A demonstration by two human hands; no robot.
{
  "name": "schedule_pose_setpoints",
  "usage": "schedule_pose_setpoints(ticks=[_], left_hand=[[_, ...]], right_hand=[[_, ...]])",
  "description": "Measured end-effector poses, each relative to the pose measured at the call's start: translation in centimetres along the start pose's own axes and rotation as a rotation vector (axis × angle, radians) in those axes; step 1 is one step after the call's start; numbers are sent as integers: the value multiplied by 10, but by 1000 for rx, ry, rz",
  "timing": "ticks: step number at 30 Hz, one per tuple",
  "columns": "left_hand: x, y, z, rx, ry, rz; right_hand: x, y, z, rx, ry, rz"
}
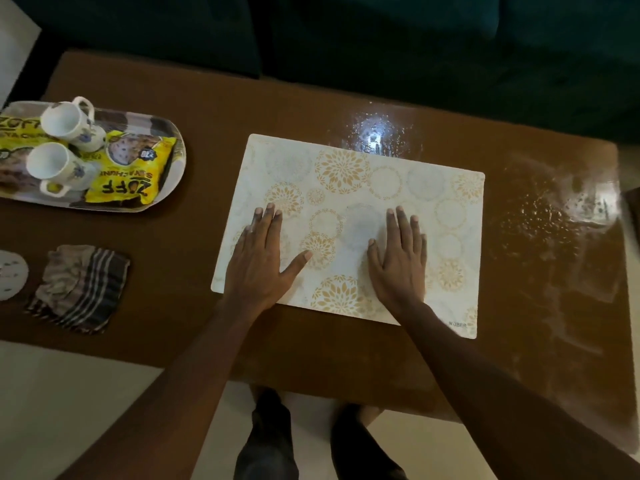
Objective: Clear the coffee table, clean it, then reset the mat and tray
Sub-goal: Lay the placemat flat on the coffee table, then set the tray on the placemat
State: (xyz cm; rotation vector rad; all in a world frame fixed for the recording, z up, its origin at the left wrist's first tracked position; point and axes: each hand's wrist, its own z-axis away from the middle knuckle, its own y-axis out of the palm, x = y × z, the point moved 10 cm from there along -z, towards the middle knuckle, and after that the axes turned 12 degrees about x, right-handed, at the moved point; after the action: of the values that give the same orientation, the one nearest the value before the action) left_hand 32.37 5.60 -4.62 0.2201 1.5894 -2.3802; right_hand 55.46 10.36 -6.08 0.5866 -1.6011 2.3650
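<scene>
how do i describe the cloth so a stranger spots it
On the brown coffee table, look to its left end. Nearer the viewer than the oval patterned tray lies a crumpled grey-brown cloth. Its dark stripes set it apart from the round white disc beside it.

Dark green sofa, pale floor

Both hands, left and right, flat on mat, coffee table.

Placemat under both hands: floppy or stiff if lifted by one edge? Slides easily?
Probably thin and bendy: the placemat lies dead flat with no visible thickness, so a lifted edge likely droops. It likely slides easily on the glossy coffee table.
</scene>
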Motion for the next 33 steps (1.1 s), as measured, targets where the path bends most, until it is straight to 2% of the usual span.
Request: schedule_pose_setpoints(ticks=[5,12,15,20,24,26,33], left_hand=[[37,-24,18,-71,-71,21],[137,-62,27,-105,-195,88],[173,-78,28,-135,-182,56],[225,-107,29,-233,-140,36],[252,-116,26,-263,-102,54],[260,-120,24,-256,-104,63],[269,-132,25,-301,-79,105]], right_hand=[[74,20,-9,108,-140,-56],[205,56,-45,150,-276,-61],[257,72,-66,158,-307,-167],[312,104,-107,220,-160,-389],[325,132,-125,338,93,-664],[324,142,-129,338,211,-794],[321,164,-135,310,365,-932]])
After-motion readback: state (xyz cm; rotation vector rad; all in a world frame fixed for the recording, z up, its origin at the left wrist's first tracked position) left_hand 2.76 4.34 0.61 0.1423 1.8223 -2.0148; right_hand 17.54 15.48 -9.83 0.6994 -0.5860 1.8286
